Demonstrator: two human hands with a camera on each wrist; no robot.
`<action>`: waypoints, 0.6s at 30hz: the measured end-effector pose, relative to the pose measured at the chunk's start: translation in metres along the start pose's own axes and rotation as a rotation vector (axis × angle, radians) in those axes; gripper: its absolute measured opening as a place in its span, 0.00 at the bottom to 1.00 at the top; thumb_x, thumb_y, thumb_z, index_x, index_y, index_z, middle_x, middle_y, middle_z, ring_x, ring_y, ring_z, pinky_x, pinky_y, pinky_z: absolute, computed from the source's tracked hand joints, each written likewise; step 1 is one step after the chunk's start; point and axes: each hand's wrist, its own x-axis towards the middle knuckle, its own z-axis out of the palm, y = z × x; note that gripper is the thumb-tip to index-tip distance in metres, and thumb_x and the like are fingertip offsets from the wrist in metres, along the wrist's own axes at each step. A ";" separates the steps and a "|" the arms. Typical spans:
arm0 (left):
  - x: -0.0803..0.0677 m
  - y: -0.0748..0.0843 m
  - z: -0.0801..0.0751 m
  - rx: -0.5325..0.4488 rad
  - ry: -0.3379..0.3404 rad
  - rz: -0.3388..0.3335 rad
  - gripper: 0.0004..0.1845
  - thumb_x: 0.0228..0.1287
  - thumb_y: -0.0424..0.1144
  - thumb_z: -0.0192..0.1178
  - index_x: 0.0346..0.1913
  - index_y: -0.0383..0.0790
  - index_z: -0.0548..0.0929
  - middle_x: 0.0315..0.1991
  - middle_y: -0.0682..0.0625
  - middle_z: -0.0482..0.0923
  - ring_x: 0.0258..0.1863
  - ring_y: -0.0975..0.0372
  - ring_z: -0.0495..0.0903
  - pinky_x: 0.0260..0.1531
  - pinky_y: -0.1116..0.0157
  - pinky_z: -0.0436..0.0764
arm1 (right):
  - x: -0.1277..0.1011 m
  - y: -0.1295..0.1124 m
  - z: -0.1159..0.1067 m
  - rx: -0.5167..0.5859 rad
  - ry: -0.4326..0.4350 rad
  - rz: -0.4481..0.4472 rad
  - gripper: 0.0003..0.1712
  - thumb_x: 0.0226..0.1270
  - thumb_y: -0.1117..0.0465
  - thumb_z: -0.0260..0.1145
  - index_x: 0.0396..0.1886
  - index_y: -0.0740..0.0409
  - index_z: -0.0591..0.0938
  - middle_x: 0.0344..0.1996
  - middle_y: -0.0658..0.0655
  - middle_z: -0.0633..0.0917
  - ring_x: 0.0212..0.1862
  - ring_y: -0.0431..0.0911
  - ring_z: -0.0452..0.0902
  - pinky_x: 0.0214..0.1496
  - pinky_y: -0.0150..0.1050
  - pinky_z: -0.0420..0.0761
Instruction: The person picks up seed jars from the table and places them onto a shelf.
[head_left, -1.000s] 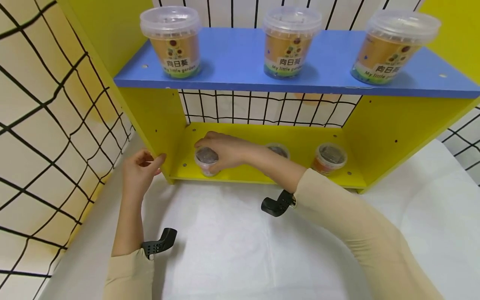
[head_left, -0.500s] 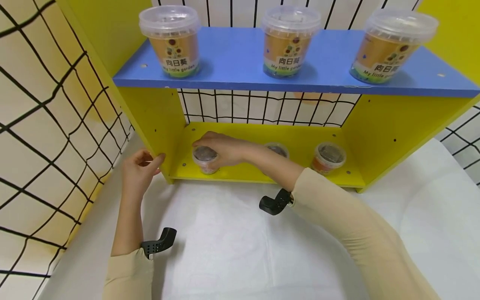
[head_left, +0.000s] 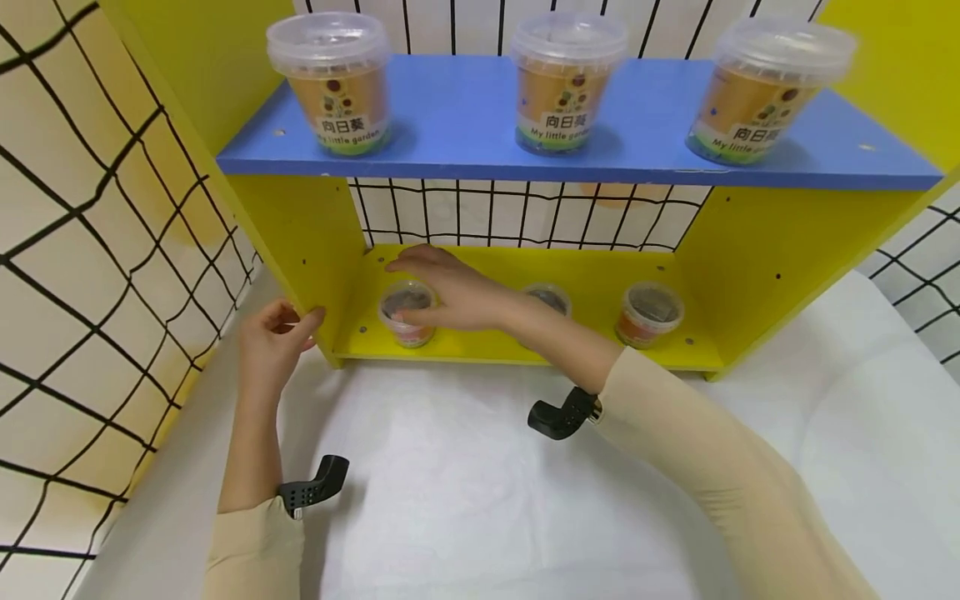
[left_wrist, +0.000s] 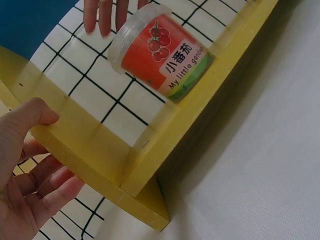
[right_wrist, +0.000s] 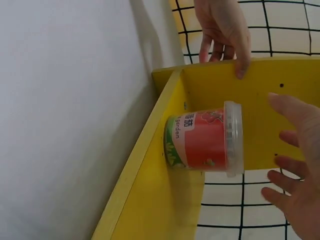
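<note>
A small plastic cup with a clear lid and red cherry-tomato label [left_wrist: 167,55] stands upright on the yellow lower shelf board [head_left: 480,350], near its left end. My right hand [head_left: 457,292] is around the lid in the head view. In the right wrist view its spread fingers [right_wrist: 285,165] are apart from the cup [right_wrist: 205,140]. My left hand [head_left: 273,337] grips the front edge of the shelf's yellow left side panel [left_wrist: 82,145], thumb on the inner face and fingers on the outer.
Two more lidded cups stand on the lower board: one [head_left: 550,296] partly behind my right forearm, one [head_left: 648,315] to the right. Above, the blue shelf [head_left: 450,117] bears three orange-labelled cups [head_left: 562,92]. Black wire mesh [head_left: 112,250] rises at left and behind. White cloth [head_left: 450,483] covers the table.
My right hand has let go of the cup, its fingers spreading and lifting off the lid. The cup stays in place. The left hand keeps its grip on the panel.
</note>
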 end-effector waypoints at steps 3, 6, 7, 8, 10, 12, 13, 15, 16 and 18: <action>0.000 0.001 0.000 -0.003 0.003 -0.010 0.12 0.57 0.46 0.62 0.34 0.40 0.77 0.28 0.59 0.74 0.29 0.69 0.75 0.27 0.78 0.79 | -0.014 0.001 -0.004 -0.013 0.070 0.002 0.34 0.64 0.43 0.57 0.66 0.50 0.65 0.68 0.54 0.59 0.70 0.47 0.50 0.72 0.43 0.53; -0.001 0.001 -0.001 0.001 0.001 -0.018 0.12 0.57 0.47 0.62 0.34 0.42 0.77 0.28 0.59 0.73 0.29 0.69 0.75 0.27 0.78 0.79 | -0.031 0.003 -0.009 -0.005 0.128 0.024 0.33 0.64 0.42 0.57 0.65 0.49 0.66 0.68 0.53 0.60 0.69 0.46 0.52 0.71 0.45 0.55; -0.001 0.001 -0.001 0.003 0.001 -0.021 0.12 0.57 0.47 0.62 0.34 0.41 0.77 0.28 0.59 0.73 0.29 0.69 0.75 0.27 0.78 0.79 | -0.036 0.004 -0.010 0.001 0.142 0.038 0.32 0.64 0.42 0.57 0.65 0.48 0.66 0.68 0.52 0.60 0.69 0.46 0.53 0.70 0.45 0.56; -0.002 0.001 -0.001 0.004 -0.001 -0.024 0.12 0.57 0.47 0.62 0.35 0.41 0.77 0.28 0.59 0.73 0.29 0.70 0.75 0.27 0.78 0.79 | -0.042 0.005 -0.011 0.001 0.155 0.048 0.32 0.64 0.41 0.57 0.65 0.47 0.66 0.68 0.52 0.60 0.69 0.46 0.54 0.70 0.46 0.57; -0.003 0.001 -0.001 0.009 -0.003 -0.031 0.13 0.57 0.47 0.62 0.35 0.41 0.77 0.28 0.59 0.73 0.29 0.70 0.75 0.27 0.79 0.79 | -0.053 0.006 -0.013 0.013 0.172 0.070 0.33 0.64 0.41 0.56 0.65 0.47 0.66 0.68 0.51 0.60 0.69 0.46 0.54 0.69 0.47 0.58; -0.003 0.001 -0.001 0.014 -0.004 -0.042 0.13 0.57 0.48 0.62 0.37 0.41 0.77 0.28 0.60 0.73 0.29 0.70 0.75 0.27 0.79 0.79 | -0.062 0.007 -0.015 0.014 0.185 0.082 0.32 0.64 0.40 0.56 0.65 0.47 0.66 0.68 0.52 0.60 0.69 0.46 0.54 0.69 0.48 0.58; -0.004 0.001 -0.002 0.016 -0.005 -0.046 0.14 0.57 0.48 0.62 0.37 0.40 0.77 0.28 0.60 0.73 0.29 0.70 0.75 0.28 0.78 0.79 | -0.066 0.008 -0.015 0.008 0.191 0.088 0.32 0.64 0.40 0.55 0.65 0.47 0.66 0.68 0.52 0.60 0.69 0.46 0.54 0.69 0.48 0.58; -0.004 0.002 -0.002 0.040 -0.013 -0.050 0.16 0.58 0.49 0.61 0.39 0.39 0.77 0.29 0.60 0.73 0.29 0.70 0.75 0.27 0.79 0.79 | -0.073 0.009 -0.016 0.008 0.206 0.088 0.32 0.64 0.41 0.55 0.65 0.48 0.67 0.68 0.52 0.60 0.69 0.47 0.53 0.70 0.47 0.57; -0.004 0.003 -0.002 0.056 -0.018 -0.048 0.17 0.58 0.49 0.61 0.40 0.38 0.77 0.29 0.60 0.74 0.30 0.69 0.75 0.27 0.79 0.79 | -0.077 0.010 -0.016 0.008 0.216 0.086 0.31 0.64 0.42 0.56 0.64 0.48 0.67 0.68 0.52 0.60 0.69 0.47 0.53 0.70 0.47 0.57; -0.005 0.006 -0.003 0.107 -0.031 -0.039 0.19 0.59 0.50 0.59 0.43 0.37 0.77 0.32 0.57 0.74 0.30 0.68 0.75 0.28 0.79 0.78 | -0.084 0.011 -0.018 0.012 0.239 0.082 0.30 0.64 0.43 0.57 0.63 0.50 0.68 0.67 0.53 0.61 0.69 0.47 0.54 0.70 0.47 0.57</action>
